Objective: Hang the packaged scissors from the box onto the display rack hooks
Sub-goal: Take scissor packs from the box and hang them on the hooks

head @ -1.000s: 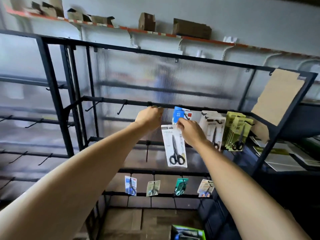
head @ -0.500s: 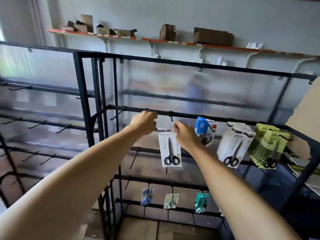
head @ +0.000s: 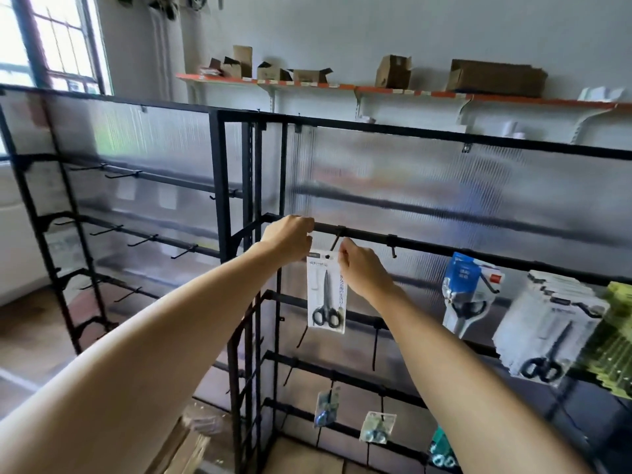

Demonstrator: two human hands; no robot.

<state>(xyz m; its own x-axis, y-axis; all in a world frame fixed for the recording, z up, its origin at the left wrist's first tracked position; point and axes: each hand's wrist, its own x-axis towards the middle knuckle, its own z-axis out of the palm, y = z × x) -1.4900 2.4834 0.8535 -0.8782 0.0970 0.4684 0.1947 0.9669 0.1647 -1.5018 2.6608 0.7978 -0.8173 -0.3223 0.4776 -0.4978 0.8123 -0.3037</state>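
Scissors pack [head: 326, 295] hangs just under the upper rail, its top edge at a hook [head: 337, 239]. Left hand [head: 289, 239] and right hand [head: 362, 271] each pinch a top corner. Judged light, with a stiff flat card and slick plastic front; best held by the card near the hang hole.

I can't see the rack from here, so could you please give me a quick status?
Both hands, left and right, pinch the pack's top. Pack at the hook, not clearly on. Nothing in the way.
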